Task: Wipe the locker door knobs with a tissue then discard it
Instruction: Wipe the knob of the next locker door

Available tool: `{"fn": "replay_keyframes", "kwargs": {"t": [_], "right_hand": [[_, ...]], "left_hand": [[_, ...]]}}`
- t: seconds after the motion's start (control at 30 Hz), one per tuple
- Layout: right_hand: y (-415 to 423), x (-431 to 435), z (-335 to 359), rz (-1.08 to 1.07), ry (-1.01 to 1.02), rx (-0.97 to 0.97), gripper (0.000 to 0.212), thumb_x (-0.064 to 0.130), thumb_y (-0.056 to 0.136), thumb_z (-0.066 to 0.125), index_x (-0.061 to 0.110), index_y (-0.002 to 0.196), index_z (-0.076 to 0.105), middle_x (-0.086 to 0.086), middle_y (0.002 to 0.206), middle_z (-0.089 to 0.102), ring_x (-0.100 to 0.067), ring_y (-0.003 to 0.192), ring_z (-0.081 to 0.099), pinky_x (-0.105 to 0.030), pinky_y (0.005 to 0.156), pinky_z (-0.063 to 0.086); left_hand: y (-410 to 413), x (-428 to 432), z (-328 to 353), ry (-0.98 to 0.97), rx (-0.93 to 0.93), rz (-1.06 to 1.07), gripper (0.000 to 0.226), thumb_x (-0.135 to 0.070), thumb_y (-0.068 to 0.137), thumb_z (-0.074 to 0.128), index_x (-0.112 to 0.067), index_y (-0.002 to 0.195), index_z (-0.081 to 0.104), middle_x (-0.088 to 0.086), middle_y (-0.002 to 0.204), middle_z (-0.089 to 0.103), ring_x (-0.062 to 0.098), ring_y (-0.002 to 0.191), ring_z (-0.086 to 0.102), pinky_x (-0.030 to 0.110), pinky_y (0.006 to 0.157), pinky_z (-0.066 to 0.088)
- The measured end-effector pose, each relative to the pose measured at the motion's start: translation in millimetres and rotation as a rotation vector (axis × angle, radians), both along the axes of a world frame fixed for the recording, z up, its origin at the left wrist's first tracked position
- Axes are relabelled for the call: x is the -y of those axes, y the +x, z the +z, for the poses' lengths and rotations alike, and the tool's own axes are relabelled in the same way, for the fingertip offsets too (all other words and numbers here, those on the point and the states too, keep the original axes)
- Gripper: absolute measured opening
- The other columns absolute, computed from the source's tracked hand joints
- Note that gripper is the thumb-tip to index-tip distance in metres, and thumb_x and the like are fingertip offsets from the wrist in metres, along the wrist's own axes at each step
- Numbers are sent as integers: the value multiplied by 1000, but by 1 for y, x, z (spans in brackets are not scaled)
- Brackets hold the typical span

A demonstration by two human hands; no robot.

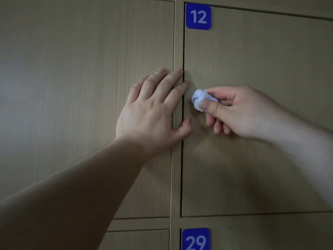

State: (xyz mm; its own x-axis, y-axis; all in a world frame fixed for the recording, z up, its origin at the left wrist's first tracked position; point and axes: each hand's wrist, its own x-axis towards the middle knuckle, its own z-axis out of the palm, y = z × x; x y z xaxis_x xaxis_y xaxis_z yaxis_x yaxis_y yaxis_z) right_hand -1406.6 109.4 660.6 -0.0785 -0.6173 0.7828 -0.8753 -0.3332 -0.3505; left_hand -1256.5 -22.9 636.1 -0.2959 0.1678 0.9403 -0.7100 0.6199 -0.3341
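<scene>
Two bare hands are seen against a wall of pale wood-grain locker doors, viewed from the head camera looking forward. A white tissue, crumpled into a small wad, is pinched between the thumb and fingertips of the right hand, which is closed around it from the right side. The wad is pressed close to the left edge of the door marked 12, roughly at mid height. Whether a knob lies beneath the tissue cannot be told, since that spot is covered by the wad and the fingers.

The left hand is laid flat and open, fingers spread, with nothing held. Its palm rests on the neighbouring door to the left, while its fingertips reach across the narrow vertical frame strip between the two doors. The index fingertip of that hand is placed just beside the tissue, to the wad's upper left, and the thumb is tucked below it, so the tissue is bracketed on its left by the open hand and gripped on its right by the closed one.

A blue square label reading 12 is fixed at the upper left corner of the right-hand door. A second blue label reading 29 is partly seen at the bottom, on the door below. Both forearms are bare and enter from the lower corners.
</scene>
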Motion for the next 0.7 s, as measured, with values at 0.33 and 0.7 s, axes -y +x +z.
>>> {"fn": "replay_keyframes", "kwargs": {"t": [0.33,0.7], "right_hand": [[14,-25,36,-378,170,-527,24,54,80,62,49,103,66,21,91,59,0,87,57,-28,78,46],[10,-17,27,-407,-87,-576,20,45,90,58,40,104,72,11,100,58,-13,94,53,-33,82,42]], "left_hand": [[1,0,0,-5,1,-12,72,-61,85,44,-25,148,46,-2,160,35,24,147,29,43,118,22],[1,-1,0,-1,3,-9,72,-60,85,44,-25,148,45,-2,160,34,23,147,28,43,118,22]]}}
